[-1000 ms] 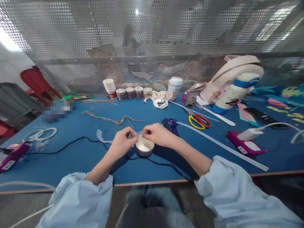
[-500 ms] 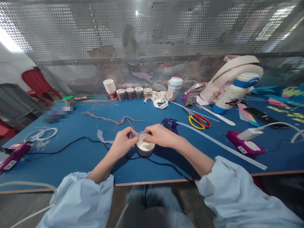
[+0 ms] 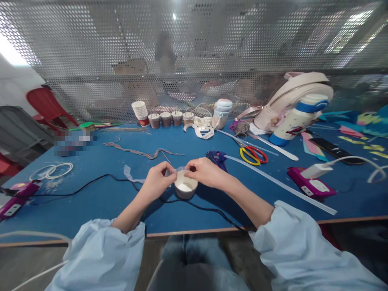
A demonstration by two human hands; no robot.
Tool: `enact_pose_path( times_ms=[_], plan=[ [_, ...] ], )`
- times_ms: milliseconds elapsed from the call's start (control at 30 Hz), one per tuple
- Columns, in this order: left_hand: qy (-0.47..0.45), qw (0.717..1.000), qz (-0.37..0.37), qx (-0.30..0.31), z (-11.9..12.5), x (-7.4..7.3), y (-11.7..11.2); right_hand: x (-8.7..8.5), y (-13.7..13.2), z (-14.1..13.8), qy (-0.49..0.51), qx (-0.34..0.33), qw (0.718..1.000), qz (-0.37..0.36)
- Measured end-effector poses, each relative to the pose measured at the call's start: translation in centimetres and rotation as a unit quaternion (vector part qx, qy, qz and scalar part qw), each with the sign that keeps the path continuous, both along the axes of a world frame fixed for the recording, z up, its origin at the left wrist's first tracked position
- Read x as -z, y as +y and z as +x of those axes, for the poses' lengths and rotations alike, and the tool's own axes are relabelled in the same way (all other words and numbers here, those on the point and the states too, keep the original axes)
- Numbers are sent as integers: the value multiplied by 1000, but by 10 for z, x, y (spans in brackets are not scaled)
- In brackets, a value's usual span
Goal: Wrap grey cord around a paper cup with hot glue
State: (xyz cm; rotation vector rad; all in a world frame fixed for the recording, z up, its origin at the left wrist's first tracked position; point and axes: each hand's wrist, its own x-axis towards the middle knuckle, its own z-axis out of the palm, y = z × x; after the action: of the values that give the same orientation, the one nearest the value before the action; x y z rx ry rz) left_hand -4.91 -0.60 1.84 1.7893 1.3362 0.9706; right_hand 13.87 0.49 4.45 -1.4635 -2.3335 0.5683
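Observation:
A small paper cup [image 3: 185,190] with a greyish-brown outside and a white inside stands on the table in front of me, its mouth tilted toward me. A sheer, pleated whitish ribbon [image 3: 182,168] runs along its far rim, and a loose tail trails off to the left. My left hand [image 3: 159,180] is closed in a pinch on the ribbon at the cup's left rim. On the right side, my right hand [image 3: 204,173] pinches the far rim with the ribbon, thumb toward the inside; some fingertips are hidden. A blue glue gun [image 3: 217,158] lies just behind my right hand.
Yellow-and-red scissors [image 3: 254,155] and a long clear strip [image 3: 281,184] lie to the right. Stacked paper cups [image 3: 140,113], several brown cups and a bottle [image 3: 222,113] line the back. A black cable [image 3: 209,209] passes before the cup. Power strips [image 3: 311,184] flank both sides.
My right thumb has lifted slightly from inside the cup toward its rim, showing more of the white inside. Both hands otherwise stay at the cup. The view has shifted slightly.

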Motion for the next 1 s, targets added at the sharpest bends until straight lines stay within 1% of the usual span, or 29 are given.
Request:
enact_pose_path(
  times_ms=[100, 200, 300, 400, 467, 567, 667, 733, 800, 833, 900, 1000],
  plan=[
    [-3, 1000, 0, 5, 0, 1, 0, -1, -3, 6, 13, 0, 1000, -13],
    [-8, 1000, 2, 15, -2, 0, -1, -6, -14, 12, 44, 19, 999, -13],
    [-15, 999, -7, 33, -4, -3, -2, -14, -32, 20, 86, 47, 995, 3],
    [-25, 998, -32, 48, -9, -7, -3, -20, -55, 33, 103, 65, 992, 20],
    [-33, 996, -52, 60, -14, -10, -5, -19, -69, 45, 108, 83, 990, 18],
    [-28, 993, -82, 79, -24, -12, -5, -11, -80, 67, 90, 126, 988, 5],
    [-4, 988, -104, 114, -33, -12, -4, 2, -78, 88, 25, 186, 982, 6],
    [5, 984, -108, 144, -37, -11, -3, 12, -70, 98, -21, 239, 970, 23],
    [8, 982, -103, 159, -39, -9, -3, 20, -60, 104, -32, 287, 957, 41],
    [10, 982, -97, 159, -39, -8, -2, 23, -54, 104, -23, 297, 954, 43],
    [23, 985, -87, 150, -39, -6, -1, 27, -42, 103, 23, 285, 958, 30],
    [57, 986, -72, 140, -38, -5, 0, 31, -26, 97, 83, 234, 969, -4]
  ],
)
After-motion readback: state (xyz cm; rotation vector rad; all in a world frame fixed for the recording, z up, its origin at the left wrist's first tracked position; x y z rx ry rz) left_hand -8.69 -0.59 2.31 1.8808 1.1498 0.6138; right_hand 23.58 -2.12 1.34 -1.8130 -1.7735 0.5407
